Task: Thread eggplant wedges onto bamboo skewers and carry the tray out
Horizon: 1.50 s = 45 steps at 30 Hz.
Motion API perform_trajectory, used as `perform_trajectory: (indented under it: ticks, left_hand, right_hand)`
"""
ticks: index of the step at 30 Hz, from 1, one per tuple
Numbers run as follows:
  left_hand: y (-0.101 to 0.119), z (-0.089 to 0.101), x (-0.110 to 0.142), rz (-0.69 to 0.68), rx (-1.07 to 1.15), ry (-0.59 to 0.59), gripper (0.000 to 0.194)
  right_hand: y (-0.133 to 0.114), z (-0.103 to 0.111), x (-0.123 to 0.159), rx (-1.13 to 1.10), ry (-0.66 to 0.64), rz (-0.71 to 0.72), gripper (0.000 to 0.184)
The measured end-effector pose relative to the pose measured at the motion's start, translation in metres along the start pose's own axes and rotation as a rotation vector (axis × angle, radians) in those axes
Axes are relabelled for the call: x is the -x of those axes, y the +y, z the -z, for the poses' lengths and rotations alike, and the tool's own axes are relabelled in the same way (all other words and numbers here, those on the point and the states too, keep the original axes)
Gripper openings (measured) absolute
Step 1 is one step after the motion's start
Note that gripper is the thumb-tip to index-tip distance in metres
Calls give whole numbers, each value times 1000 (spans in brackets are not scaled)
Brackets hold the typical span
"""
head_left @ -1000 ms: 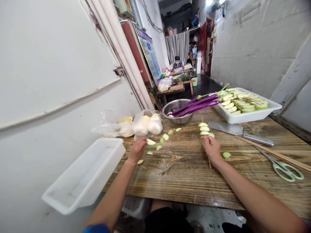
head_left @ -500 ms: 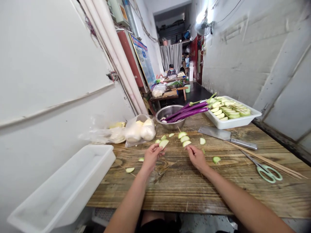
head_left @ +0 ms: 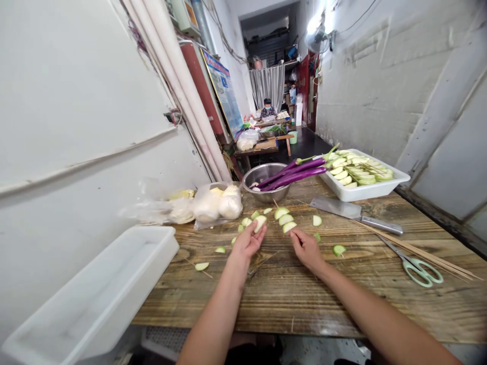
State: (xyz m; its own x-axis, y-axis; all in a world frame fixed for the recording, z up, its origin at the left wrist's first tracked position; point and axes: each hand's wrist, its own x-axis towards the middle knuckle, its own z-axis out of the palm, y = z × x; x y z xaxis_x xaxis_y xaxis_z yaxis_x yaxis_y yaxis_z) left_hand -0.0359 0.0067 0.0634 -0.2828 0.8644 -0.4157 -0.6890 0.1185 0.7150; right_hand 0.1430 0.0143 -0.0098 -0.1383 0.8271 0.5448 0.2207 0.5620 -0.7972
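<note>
Below the frame's centre, the left hand [head_left: 247, 244] pinched a pale slice [head_left: 260, 223]; the right hand [head_left: 306, 247] gripped a skewer [head_left: 276, 204] bearing three threaded slices [head_left: 285, 219]. Keeping the skewer steady seemed wise.

The one view looks from the head, forward and down across the surface [head_left: 289, 299]. The hands [head_left: 307, 250] are near.

3 veg slices [head_left: 285, 219] on skewer [head_left: 276, 204], 1 in L hand [head_left: 248, 243], 1 cleaver [head_left: 338, 207], 1 pr scissors [head_left: 408, 262], 2 wht trays [head_left: 368, 193]
</note>
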Motion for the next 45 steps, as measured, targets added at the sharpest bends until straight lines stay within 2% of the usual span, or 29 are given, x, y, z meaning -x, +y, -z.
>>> perform_trajectory:
  ticks: [3, 6, 14, 22, 45]
  left_hand:
    - [-3, -15, -14, 63, 65, 47, 10]
    - [-3, -23, -26, 49, 115, 51, 8]
    - [2, -13, -53, 43, 206, 79, 7]
    - [5, -12, -52, 2, 134, 89, 10]
    - [-1, -19, -48, -14, 69, 86, 6]
  right_hand:
    - [-5, 0, 4, -19, -98, 53, 26]
    - [-7, -1, 7, -40, -199, 44, 27]
    - [-12, -6, 11, -9, -341, -36, 27]
    - [-11, -7, 11, 10, -311, -99, 29]
    - [-10, -8, 11, 21, -318, -123, 30]
